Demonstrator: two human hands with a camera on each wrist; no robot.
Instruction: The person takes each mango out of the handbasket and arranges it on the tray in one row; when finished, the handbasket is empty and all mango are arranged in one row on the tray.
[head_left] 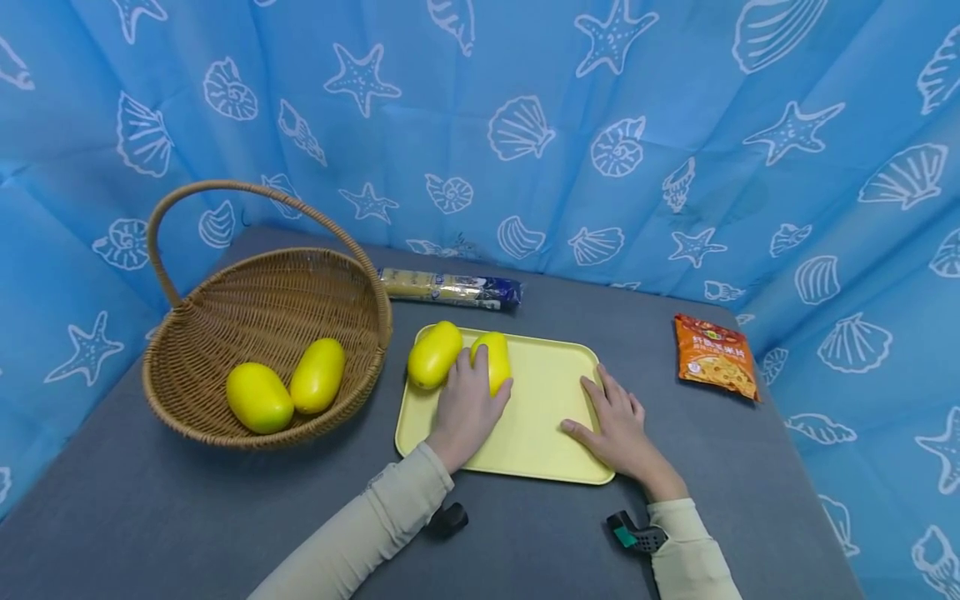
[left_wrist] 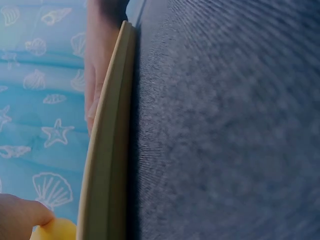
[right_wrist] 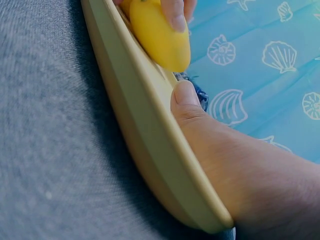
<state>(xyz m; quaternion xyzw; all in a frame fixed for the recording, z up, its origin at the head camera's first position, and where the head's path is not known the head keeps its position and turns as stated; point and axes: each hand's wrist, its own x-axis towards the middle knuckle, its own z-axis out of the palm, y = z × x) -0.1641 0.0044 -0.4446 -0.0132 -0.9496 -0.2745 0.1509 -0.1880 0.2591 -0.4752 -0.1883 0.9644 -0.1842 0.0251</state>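
Note:
A pale yellow tray [head_left: 551, 400] lies on the grey table with two yellow mangoes on its left part. My left hand [head_left: 467, 408] holds the right-hand mango [head_left: 495, 358], fingers over its top and thumb along its side. Close by on the left lies the other tray mango [head_left: 435, 356]. In the right wrist view, fingertips press on the held mango [right_wrist: 160, 37]. My right hand [head_left: 618, 425] rests at the tray's right side, its fingers spread and thumb over the tray. From the right wrist, that thumb [right_wrist: 185, 100] shows just inside the rim.
Left of the tray stands a wicker basket [head_left: 262, 292] with a tall handle and two mangoes [head_left: 258, 398] inside. Behind the tray lies a long clear-and-blue packet [head_left: 450, 288]. An orange snack bag [head_left: 716, 357] lies at the right. A blue shell-print curtain [head_left: 480, 125] encloses the table's back.

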